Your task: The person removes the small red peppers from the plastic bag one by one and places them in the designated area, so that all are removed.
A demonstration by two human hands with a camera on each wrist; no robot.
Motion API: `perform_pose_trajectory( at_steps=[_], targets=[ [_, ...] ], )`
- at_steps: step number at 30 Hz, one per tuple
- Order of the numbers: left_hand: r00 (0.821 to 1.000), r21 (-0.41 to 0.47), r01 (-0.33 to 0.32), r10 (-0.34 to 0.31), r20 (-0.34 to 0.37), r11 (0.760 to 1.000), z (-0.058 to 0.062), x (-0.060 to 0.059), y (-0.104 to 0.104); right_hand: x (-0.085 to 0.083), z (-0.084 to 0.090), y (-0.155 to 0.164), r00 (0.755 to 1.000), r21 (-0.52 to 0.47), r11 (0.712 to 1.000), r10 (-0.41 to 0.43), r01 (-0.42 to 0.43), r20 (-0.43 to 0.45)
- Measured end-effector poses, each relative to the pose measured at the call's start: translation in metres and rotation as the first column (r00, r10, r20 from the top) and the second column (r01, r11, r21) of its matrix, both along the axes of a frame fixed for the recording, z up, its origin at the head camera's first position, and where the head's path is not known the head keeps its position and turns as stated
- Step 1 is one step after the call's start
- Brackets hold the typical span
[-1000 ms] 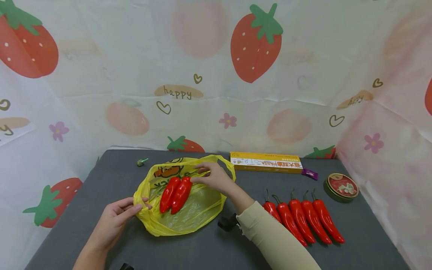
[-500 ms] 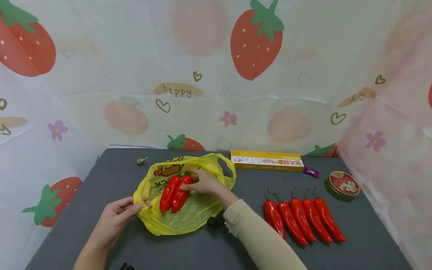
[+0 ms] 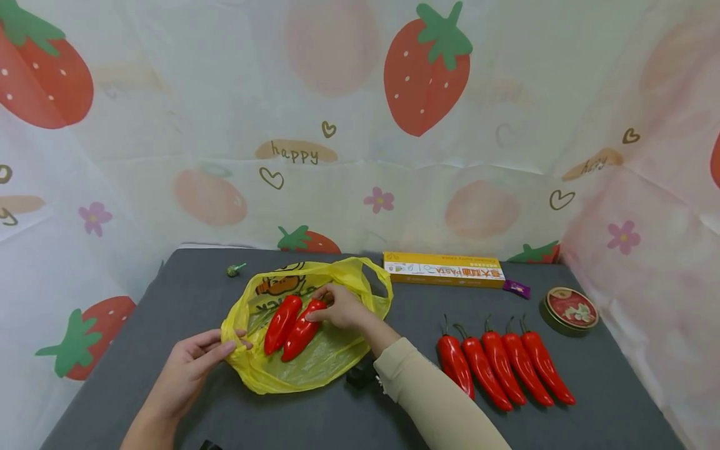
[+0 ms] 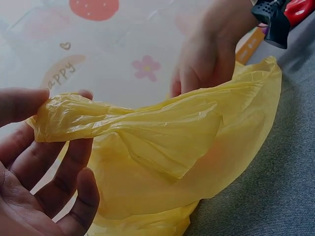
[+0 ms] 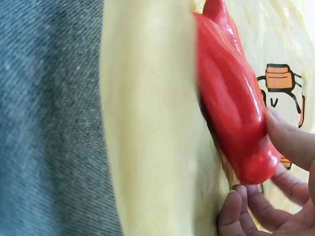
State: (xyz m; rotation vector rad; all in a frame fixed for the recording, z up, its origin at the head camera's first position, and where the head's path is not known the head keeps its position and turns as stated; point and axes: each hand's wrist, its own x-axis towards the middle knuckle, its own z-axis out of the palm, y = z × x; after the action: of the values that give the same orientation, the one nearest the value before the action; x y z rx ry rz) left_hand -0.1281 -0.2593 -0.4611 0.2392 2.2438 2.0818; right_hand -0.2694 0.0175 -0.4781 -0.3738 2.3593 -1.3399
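Nearest, at the front left of the grey tabletop (image 3: 180,294): left hand (image 3: 188,369), thumb and fingers pinching the near rim of a yellow plastic bag (image 3: 315,362) — seen close in the left wrist view as a bunched fold of film held between thumb and fingers (image 4: 44,162).

Just beyond, inside the bag's spread mouth: two red peppers side by side, the left pepper (image 3: 281,324) lying free, the right pepper (image 3: 300,330) gripped at its far end by the right hand (image 3: 340,306). In the right wrist view, fingertips (image 5: 290,142) curled round that pepper's blunt end, the yellow film beneath it. Beige sleeve (image 3: 433,400) running back toward the near edge.

To the right, well apart from the bag: a row of five red peppers (image 3: 503,365) lying parallel on the tabletop, stems pointing away.

Farther back: a round tin (image 3: 569,310) near the right edge, a small purple wrapper (image 3: 516,288), a long yellow box (image 3: 444,269) along the rear — and a small green thing (image 3: 235,269) at the back left.

Behind everything, a strawberry-print cloth backdrop (image 3: 360,125).
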Motion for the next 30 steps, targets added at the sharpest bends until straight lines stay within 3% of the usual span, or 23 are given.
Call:
perform_pose_trajectory(
  at_steps=[7,12,20,25,30],
  targets=[
    [1.0,0.012,-0.003,0.003,-0.001,1.0,0.0,0.001,-0.001,0.001,0.009,0.005,0.994,-0.218,0.975,-0.026,0.048,0.105],
    [1.0,0.002,-0.005,0.005,0.005,1.0,0.002,0.0,-0.001,0.005,0.016,0.012,0.991,-0.291,0.954,-0.041,0.078,0.131],
    [1.0,0.008,-0.015,0.015,0.021,1.0,0.003,-0.001,-0.001,0.014,0.031,0.026,0.973,-0.418,0.892,-0.09,0.174,0.214],
    [1.0,-0.008,-0.008,0.008,-0.002,1.0,0.002,0.0,-0.002,0.021,0.034,0.036,0.979,-0.359,0.915,-0.139,0.184,0.147],
    [1.0,-0.009,-0.008,0.008,0.005,1.0,0.003,0.0,-0.002,0.032,0.035,0.047,0.99,-0.319,0.938,-0.116,0.134,0.076]
  ],
)
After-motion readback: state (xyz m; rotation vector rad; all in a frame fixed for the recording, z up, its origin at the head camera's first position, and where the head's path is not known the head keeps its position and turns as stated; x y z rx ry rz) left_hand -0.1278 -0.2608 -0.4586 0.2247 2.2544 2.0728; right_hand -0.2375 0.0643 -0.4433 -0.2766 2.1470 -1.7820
